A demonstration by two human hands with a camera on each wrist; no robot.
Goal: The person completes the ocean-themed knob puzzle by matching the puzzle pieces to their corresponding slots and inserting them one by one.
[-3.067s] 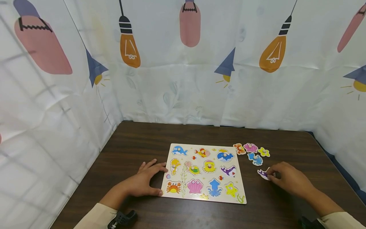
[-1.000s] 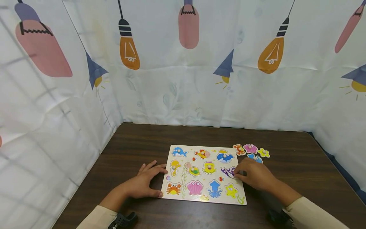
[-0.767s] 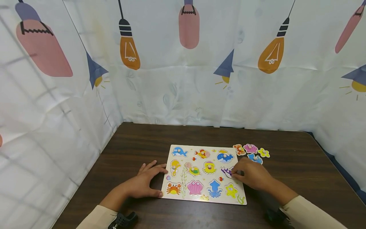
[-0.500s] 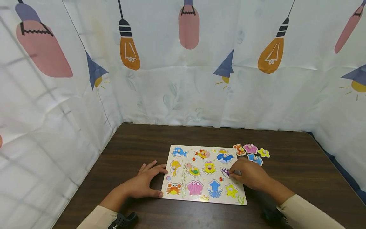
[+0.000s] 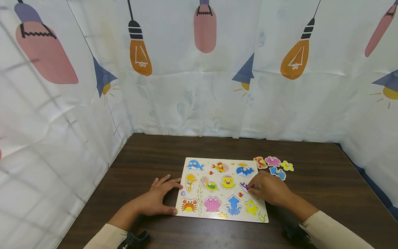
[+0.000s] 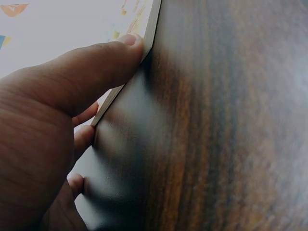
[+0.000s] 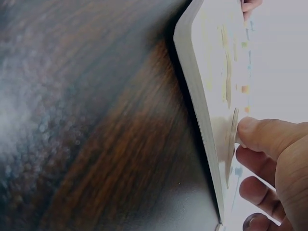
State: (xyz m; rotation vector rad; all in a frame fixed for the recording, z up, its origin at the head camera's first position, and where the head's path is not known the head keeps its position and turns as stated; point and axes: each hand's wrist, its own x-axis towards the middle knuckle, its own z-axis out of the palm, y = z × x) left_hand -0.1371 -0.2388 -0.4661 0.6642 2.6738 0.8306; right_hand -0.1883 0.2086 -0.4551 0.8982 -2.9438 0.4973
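A pale wooden puzzle board (image 5: 217, 217) with sea-animal pictures lies on the dark table. My right hand (image 5: 271, 188) is over its right side, where thumb and fingertips pinch a purple fish-shaped puzzle piece (image 5: 244, 186) with a white belly; the fingers hide much of it. In the right wrist view the piece (image 7: 233, 144) stands slightly proud of the board (image 7: 199, 91), held between thumb and finger. My left hand (image 5: 158, 197) rests at the board's left edge, fingers spread. The left wrist view has its thumb (image 6: 106, 65) on the edge, with other fingertips along the side.
Beyond the right hand lie loose knobbed pieces: an orange crab (image 5: 260, 162), a pink shell (image 5: 272, 161), a yellow starfish (image 5: 286, 166) and a blue squid (image 5: 277, 173). The brown table (image 5: 155, 148) meets a patterned white curtain (image 5: 186, 103) behind and at the sides.
My right hand has carried the purple piece from the table at right leftward onto the board, then edged slightly further left. The left hand has stayed at the board's edge.
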